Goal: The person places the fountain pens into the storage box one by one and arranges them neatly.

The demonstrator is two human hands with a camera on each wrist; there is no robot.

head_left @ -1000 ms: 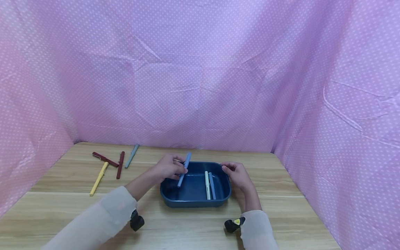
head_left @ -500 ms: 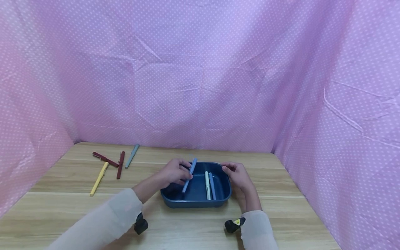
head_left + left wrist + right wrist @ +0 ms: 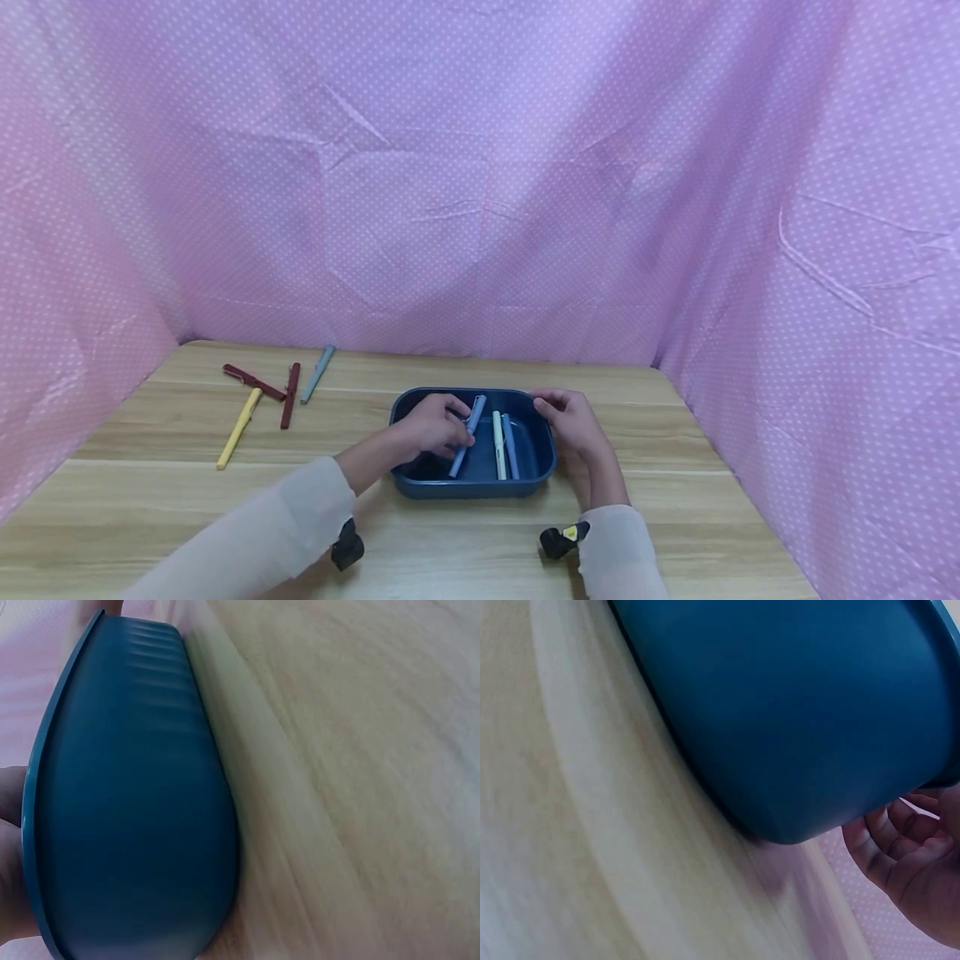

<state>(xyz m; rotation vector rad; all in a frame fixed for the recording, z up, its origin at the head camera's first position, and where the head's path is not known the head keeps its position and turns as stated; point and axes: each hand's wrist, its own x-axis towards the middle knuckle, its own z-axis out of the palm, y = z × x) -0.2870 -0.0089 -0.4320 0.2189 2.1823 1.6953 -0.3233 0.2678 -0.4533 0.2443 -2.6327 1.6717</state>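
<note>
Pink dotted cloth (image 3: 450, 208) backs a wooden table (image 3: 660, 437), left hand (image 3: 433, 427) pinching a slim blue pen (image 3: 476, 410) inside the rounded navy box (image 3: 472, 492) right hand (image 3: 573, 421) grips, two pens (image 3: 499, 450) already in, four others (image 3: 290, 396) left near table's far-left corner.

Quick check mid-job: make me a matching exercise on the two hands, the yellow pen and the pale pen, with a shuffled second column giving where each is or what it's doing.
Column one
1. left hand
2. yellow pen
3. right hand
4. pale pen

Column two
A. gripping the rim of the blue box at its right end
B. lying inside the box
C. holding a tilted blue pen
D. lying on the table, left of the box

Right pairs: 1-C, 2-D, 3-A, 4-B
</note>
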